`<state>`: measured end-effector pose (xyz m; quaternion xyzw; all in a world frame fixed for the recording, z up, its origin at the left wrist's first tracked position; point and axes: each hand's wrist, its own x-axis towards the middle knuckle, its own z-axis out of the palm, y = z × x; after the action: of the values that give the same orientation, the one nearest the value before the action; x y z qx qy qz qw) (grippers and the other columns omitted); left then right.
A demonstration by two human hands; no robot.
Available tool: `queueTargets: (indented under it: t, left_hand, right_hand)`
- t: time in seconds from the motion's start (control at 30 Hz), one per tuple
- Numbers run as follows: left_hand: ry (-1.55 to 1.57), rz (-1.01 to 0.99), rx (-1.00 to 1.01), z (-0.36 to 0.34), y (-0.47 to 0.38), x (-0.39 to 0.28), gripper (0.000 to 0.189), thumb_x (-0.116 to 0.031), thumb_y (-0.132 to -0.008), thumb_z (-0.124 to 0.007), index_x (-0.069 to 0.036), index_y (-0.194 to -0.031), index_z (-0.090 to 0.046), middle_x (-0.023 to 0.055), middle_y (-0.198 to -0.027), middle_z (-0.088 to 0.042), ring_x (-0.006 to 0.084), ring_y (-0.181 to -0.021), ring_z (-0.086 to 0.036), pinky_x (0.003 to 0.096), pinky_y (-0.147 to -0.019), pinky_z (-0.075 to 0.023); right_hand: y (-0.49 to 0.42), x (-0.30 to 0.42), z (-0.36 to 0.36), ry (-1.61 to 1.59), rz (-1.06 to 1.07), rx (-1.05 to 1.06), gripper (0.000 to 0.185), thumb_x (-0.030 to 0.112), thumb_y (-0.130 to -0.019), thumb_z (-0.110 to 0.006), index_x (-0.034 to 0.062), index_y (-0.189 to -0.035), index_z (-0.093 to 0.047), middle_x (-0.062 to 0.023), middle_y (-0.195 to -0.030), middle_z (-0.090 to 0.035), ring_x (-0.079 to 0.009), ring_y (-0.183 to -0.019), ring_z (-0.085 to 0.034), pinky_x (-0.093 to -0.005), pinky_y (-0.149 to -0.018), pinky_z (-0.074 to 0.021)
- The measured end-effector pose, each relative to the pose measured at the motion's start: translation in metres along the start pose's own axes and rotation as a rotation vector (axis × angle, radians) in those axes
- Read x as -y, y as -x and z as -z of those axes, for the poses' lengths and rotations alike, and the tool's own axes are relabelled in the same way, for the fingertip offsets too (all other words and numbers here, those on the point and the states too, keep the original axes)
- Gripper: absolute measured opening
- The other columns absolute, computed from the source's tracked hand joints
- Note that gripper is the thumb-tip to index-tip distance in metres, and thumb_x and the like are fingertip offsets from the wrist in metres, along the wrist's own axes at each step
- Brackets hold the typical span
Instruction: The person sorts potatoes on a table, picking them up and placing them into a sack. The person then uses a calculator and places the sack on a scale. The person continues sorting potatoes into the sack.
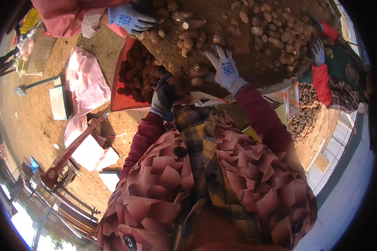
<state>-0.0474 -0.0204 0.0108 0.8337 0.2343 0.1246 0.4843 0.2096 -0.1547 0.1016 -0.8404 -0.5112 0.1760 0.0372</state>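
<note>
My right hand (226, 69), in a white and blue work glove, reaches over a soil-covered sorting surface (168, 58) with its fingers spread and nothing in them. A rounded brown tuber (197, 82), like a taro corm, lies just to its left. My left hand (162, 99), in a dirty glove with dark fingers, is at the near edge beside a red bin (121, 102). Its fingers curl away from me, and shadow hides whether they grip anything. Dark brown tubers (139, 70) fill much of the bin. A clump of tubers (185, 44) lies beyond my hands.
A person's gloved hand (130, 19) rests at the far left edge. Another person's glove (318, 52) is at the right, by a large tuber heap (276, 34). More tubers (304, 113) lie on the ground. A red-handled tool (78, 141) and pink sacks (86, 78) are at left.
</note>
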Motion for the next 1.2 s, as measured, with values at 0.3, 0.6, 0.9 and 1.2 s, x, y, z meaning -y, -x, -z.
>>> queueTargets:
  t: [0.3, 0.6, 0.9, 1.2]
  left_hand:
    - [0.246, 0.15, -0.228, 0.003, 0.014, 0.042, 0.044, -0.008, -0.083, -0.076, -0.002, -0.125, -0.063, 0.0118, -0.117, -0.07, 0.0245, -0.106, -0.069, 0.0343, -0.093, -0.0551]
    - [1.377, 0.29, -0.24, 0.029, -0.017, -0.048, 0.04, -0.005, -0.098, -0.056, -0.002, -0.138, -0.053, 0.0116, -0.128, -0.064, 0.023, -0.118, -0.062, 0.0336, -0.099, -0.0522]
    - [0.686, 0.221, -0.182, -0.005, -0.068, -0.101, 0.048, -0.007, -0.098, -0.065, 0.001, -0.143, -0.052, 0.0143, -0.138, -0.058, 0.0266, -0.126, -0.056, 0.0358, -0.105, -0.0458]
    - [-0.599, -0.137, 0.218, -0.073, -0.145, -0.132, 0.067, -0.027, -0.093, -0.071, -0.018, -0.153, -0.045, 0.0224, -0.162, -0.031, 0.0453, -0.151, -0.025, 0.0604, -0.122, -0.0201]
  right_hand:
    - [-0.035, 0.089, -0.042, -0.11, 0.191, 0.073, 0.059, 0.019, -0.086, -0.074, 0.0206, -0.143, -0.057, -0.0181, -0.15, -0.041, -0.0384, -0.133, -0.048, -0.048, -0.105, -0.0472]
    - [-0.02, 0.114, -0.028, -0.596, 0.397, -0.179, 0.057, 0.027, -0.089, -0.076, 0.0166, -0.141, -0.057, -0.0193, -0.134, -0.056, -0.0379, -0.119, -0.059, -0.0441, -0.102, -0.049]
    - [0.091, -0.048, 0.015, -2.431, 0.032, 0.151, 0.052, 0.04, -0.103, -0.056, 0.0093, -0.145, -0.052, -0.0151, -0.14, -0.058, -0.0244, -0.116, -0.063, -0.0367, -0.091, -0.0567]
    - [0.305, -0.285, 0.014, -2.101, -0.487, -0.993, 0.044, 0.002, -0.098, -0.062, 0.0036, -0.141, -0.051, -0.0074, -0.118, -0.061, -0.0238, -0.101, -0.065, -0.0295, -0.075, -0.0564]
